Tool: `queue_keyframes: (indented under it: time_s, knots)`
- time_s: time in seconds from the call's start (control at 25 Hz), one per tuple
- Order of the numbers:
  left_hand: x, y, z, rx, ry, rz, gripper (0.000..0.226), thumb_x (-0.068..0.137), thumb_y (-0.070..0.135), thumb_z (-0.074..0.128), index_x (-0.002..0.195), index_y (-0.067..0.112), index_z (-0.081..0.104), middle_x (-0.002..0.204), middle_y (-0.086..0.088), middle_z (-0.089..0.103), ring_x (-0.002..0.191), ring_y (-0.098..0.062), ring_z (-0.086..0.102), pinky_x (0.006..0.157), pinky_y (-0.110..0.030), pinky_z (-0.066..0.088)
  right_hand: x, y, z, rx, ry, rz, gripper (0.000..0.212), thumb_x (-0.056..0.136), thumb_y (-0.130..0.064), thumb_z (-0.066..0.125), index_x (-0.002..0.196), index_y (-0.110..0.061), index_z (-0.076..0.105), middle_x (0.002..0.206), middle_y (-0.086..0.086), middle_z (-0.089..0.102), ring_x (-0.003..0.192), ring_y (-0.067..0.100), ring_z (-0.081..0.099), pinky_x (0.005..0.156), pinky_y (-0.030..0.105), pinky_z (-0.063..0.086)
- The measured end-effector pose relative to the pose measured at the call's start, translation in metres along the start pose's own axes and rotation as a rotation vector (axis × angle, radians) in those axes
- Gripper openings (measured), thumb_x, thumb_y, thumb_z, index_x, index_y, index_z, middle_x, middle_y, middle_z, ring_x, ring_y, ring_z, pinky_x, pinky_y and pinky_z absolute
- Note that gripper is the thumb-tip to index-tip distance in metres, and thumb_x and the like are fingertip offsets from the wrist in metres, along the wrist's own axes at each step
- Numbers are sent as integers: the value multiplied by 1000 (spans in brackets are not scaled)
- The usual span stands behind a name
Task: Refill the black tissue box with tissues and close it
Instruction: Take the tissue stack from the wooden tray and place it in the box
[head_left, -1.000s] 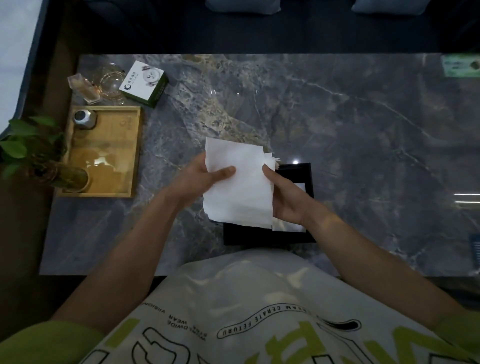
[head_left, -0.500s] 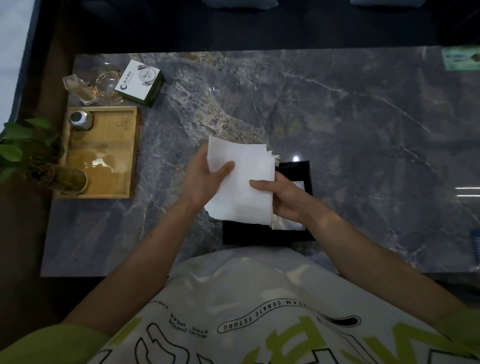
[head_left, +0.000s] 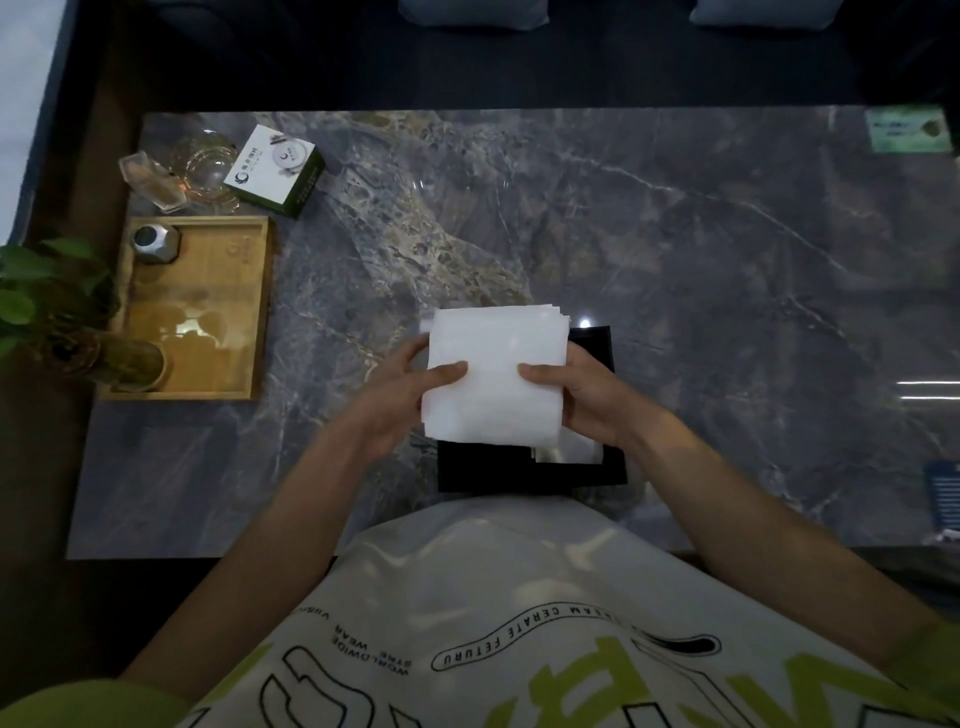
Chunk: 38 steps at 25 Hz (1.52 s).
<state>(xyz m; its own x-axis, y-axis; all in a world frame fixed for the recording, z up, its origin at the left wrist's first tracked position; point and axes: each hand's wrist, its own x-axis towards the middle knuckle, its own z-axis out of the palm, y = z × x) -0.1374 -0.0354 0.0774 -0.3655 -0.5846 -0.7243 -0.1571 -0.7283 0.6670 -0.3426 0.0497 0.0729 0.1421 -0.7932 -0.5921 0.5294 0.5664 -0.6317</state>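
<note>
A square stack of white tissues (head_left: 493, 374) hangs above the black tissue box (head_left: 530, 475), which stands open near the front edge of the marble table (head_left: 675, 249). My left hand (head_left: 400, 395) grips the stack's left side, thumb on top. On the right side my right hand (head_left: 582, 395) grips it the same way. The stack covers most of the box's opening. A pale patch (head_left: 569, 449) shows inside the box at its right front corner.
A wooden tray (head_left: 208, 312) at the left holds a small metal pot (head_left: 153, 241). A potted plant (head_left: 57, 312) overlaps its left side. Behind it stand glassware (head_left: 205, 166) and a white-and-green carton (head_left: 275, 169). A green card (head_left: 906, 129) lies at the far right corner.
The stack was tilted and offset to the left of the box. Both hands have squared it up and brought it to the right, over the box. My right thumb now lies on top.
</note>
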Motion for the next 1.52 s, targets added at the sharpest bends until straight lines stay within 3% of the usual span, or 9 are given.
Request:
queue_keyframes:
  time_s: [0.2,0.36,0.48,0.68,0.8,0.88,1.04,1.28,1.52]
  knots:
    - [-4,-10,5,106,3,239,76,78,1,75,141,30,43,111,-8,72,94,-21,71,73,-38,60,-8,-2,-3,-28,65,-13,46,91,-2,60,136,-7,51,130,13,63,114,27,64,88,37,57]
    - [-7,-17,10,211,63,379,60,81,-1,73,133,19,52,101,-10,71,80,-8,69,67,-24,57,-16,-3,-5,-151,136,-35,47,89,-4,64,133,-16,52,118,4,68,105,20,68,75,31,57]
    - [-6,-20,11,313,149,474,42,80,4,75,119,15,62,101,-1,69,81,-8,67,71,-25,54,-21,3,-7,-210,260,-108,56,85,1,67,134,-17,47,108,7,71,96,22,70,67,29,57]
    - [-5,-21,13,536,183,566,31,79,15,77,107,26,67,112,6,67,87,-10,63,74,-17,50,-27,11,-12,-512,441,-238,80,82,-1,74,145,-27,33,98,6,66,84,15,66,76,25,56]
    - [-8,-20,13,662,172,640,39,80,16,77,116,23,67,113,2,67,94,-17,64,81,-26,53,-33,9,-8,-767,478,-318,62,80,-4,74,135,-22,50,91,0,61,82,15,63,73,23,55]
    - [-11,-18,16,753,179,692,40,79,18,76,117,24,67,105,-2,65,85,-21,61,78,-36,54,-36,7,-6,-929,535,-368,49,80,-10,75,126,-19,59,95,-5,62,85,13,62,79,28,56]
    - [-14,-15,21,844,226,736,39,79,17,76,118,21,68,106,-1,45,87,-20,55,85,-34,51,-38,5,-6,-1193,597,-368,38,85,-27,69,122,-25,62,100,-8,65,91,10,60,82,27,50]
    - [-15,-16,23,907,206,847,23,82,10,71,105,8,70,112,-12,57,97,-26,60,82,-30,48,-42,6,-10,-1328,630,-528,18,85,-25,71,101,-20,71,92,-3,48,78,12,49,63,12,32]
    - [-18,-7,23,1288,144,745,26,86,37,54,108,31,67,93,7,70,90,-20,61,86,-41,45,-51,-5,-21,-1278,407,-585,13,89,-24,66,101,-20,71,104,-15,62,97,5,59,82,22,46]
